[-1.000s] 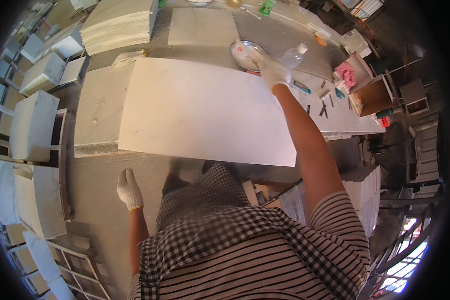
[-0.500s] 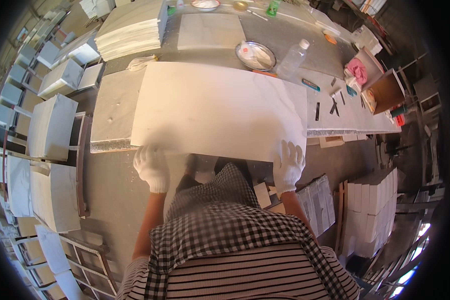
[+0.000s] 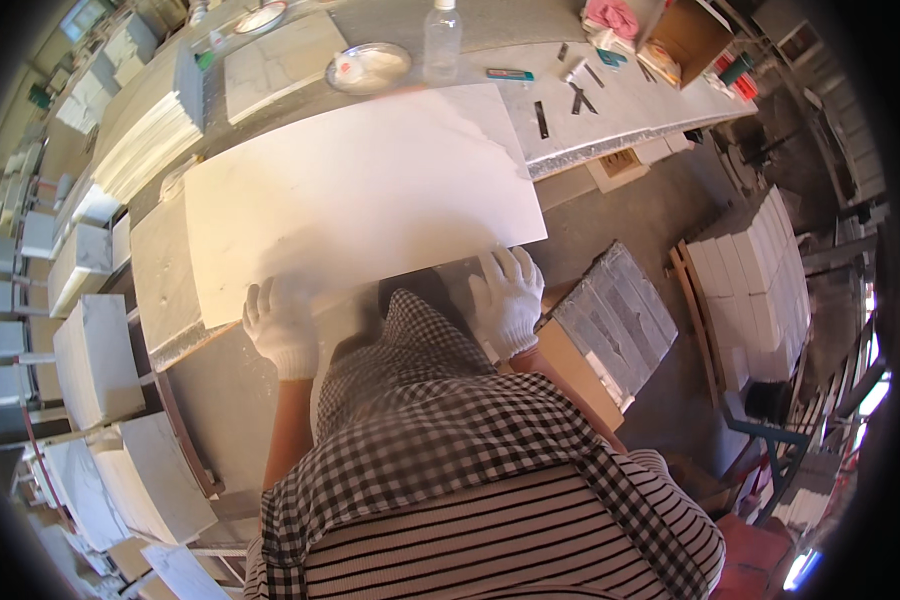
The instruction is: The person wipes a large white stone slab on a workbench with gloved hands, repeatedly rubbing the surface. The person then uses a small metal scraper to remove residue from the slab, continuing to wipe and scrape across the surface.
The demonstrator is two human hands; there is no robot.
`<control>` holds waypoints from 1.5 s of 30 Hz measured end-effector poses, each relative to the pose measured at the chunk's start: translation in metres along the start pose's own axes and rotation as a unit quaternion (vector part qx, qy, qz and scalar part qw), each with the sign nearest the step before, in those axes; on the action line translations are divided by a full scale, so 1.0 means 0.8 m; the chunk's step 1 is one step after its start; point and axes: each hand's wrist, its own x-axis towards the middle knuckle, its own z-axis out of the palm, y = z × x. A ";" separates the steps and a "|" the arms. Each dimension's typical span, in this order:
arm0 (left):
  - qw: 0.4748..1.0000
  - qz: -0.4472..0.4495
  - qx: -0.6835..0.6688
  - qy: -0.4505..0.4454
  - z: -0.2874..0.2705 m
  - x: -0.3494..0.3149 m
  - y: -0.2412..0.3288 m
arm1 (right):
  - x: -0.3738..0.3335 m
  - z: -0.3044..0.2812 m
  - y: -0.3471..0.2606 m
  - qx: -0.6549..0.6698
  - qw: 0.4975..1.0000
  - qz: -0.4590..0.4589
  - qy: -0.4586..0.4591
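A large white slab with faint grey veins point(image 3: 370, 180) lies over the worktable point(image 3: 165, 265), its near edge sticking out past the table's front edge. My left hand point(image 3: 279, 328), in a white knit glove, is at the slab's near edge toward the left corner. Near the right corner, my gloved right hand point(image 3: 508, 302) grips the same edge with its fingers curled on top. Both thumbs are hard to see. Beyond the slab are a metal dish of white material point(image 3: 370, 68) and a clear plastic bottle point(image 3: 443, 42).
A utility knife point(image 3: 510, 74) and several small dark tools point(image 3: 581, 98) lie on the right of the table. Stacked slabs point(image 3: 150, 125) stand at the back left. White blocks point(image 3: 750, 290) are piled on the right, near a grey wrapped stack point(image 3: 615, 325). More slabs point(image 3: 100, 355) line the left.
My view has turned to the right, so the table now looks tilted. Both hands stay at the slab's near edge, and the slab sits at a slant in the picture.
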 end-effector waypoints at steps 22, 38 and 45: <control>0.987 0.124 -0.101 -0.022 0.008 0.111 -0.060 | 0.065 0.102 -0.179 -0.027 0.977 -0.044 -0.209; 0.950 0.278 -0.139 -0.022 0.002 0.156 -0.026 | 0.093 0.103 -0.135 -0.039 0.983 0.016 -0.179; 0.951 0.266 -0.151 -0.050 0.014 0.183 -0.013 | 0.124 0.092 -0.025 -0.175 0.969 0.140 -0.103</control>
